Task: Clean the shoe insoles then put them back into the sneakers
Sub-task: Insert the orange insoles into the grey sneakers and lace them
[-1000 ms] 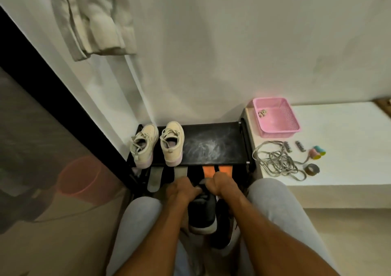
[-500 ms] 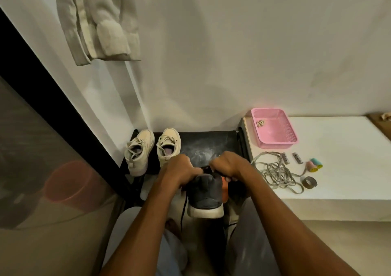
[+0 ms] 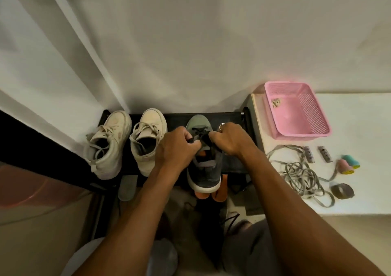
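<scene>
A dark grey sneaker (image 3: 204,176) with a white sole stands on the black shoe rack (image 3: 232,163), toe toward the wall, and something orange shows inside its opening. My left hand (image 3: 177,146) grips its left collar and laces. My right hand (image 3: 229,139) grips the right side of the opening. Two orange insoles (image 3: 220,192) stick out from the shelf below the sneaker's heel. A grey insole (image 3: 127,188) pokes out on the left. A pair of cream sneakers (image 3: 127,142) stands on the rack's left half.
A white counter (image 3: 359,182) lies to the right with a pink basket (image 3: 296,115), a tangle of grey strap (image 3: 300,174), two small spools (image 3: 348,165) and a tape roll (image 3: 342,190). White wall stands behind the rack. Another dark shoe (image 3: 208,223) lies low between my knees.
Both hands lifted the dark grey sneaker from between my knees up and forward onto the rack's top shelf beside the cream pair. The camera has tilted down, closer to the rack.
</scene>
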Demonstrator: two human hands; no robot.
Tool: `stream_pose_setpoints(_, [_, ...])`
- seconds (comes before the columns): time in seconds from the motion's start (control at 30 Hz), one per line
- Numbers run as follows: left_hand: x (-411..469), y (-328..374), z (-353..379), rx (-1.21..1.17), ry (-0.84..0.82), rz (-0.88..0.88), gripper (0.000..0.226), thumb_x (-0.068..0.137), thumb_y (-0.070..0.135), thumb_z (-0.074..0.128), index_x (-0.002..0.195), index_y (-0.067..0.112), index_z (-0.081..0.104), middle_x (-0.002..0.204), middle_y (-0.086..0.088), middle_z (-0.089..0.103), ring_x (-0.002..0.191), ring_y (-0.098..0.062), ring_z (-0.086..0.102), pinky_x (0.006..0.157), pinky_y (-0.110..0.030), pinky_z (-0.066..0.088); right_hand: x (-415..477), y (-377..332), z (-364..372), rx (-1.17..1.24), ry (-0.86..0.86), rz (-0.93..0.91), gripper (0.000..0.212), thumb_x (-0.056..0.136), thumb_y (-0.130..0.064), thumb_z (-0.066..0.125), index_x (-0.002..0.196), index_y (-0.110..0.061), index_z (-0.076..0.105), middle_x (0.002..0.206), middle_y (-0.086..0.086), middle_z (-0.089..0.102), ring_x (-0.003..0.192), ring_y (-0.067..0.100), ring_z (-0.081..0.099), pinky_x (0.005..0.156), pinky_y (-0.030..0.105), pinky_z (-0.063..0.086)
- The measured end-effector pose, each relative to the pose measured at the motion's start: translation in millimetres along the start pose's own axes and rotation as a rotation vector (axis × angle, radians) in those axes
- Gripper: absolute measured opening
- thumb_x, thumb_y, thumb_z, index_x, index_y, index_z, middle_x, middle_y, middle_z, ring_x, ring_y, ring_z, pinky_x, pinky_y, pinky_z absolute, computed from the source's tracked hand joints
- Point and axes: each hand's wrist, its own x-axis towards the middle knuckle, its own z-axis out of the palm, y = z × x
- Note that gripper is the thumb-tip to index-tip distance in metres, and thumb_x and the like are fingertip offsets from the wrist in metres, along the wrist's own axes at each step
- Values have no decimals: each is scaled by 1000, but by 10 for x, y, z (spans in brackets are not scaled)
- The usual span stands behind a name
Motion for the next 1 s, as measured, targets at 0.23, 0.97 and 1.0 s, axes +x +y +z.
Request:
stream_pose_setpoints(0.23, [208, -178, 297, 5, -121, -38, 30, 84, 46, 72, 105, 28, 61, 96, 13, 62, 88, -14, 63, 76, -35, 55, 281, 147, 158, -138, -153, 116, 34, 87, -46, 61, 76, -14, 63, 66, 5, 67, 68, 24, 68, 67, 34, 55])
stream_pose_setpoints(0.97, [387, -188, 368, -50, -110, 150, 23, 95, 25, 59, 109, 26, 77, 101, 2, 77, 90, -16, 69, 81, -39, 59, 267, -9, 164, -6, -74, -61, 19, 95, -24, 61, 86, -19, 76, 83, 1, 72, 79, 18, 68, 77, 40, 60])
stream_pose_setpoints(1.0, [389, -190, 373, -46, -104, 157, 22, 95, 25, 59, 108, 25, 77, 100, 2, 77, 89, -16, 68, 80, -39, 58, 271, -8, 172, -16, -72, -64, 18, 95, -25, 61, 85, -19, 75, 81, 1, 71, 78, 19, 69, 77, 41, 60])
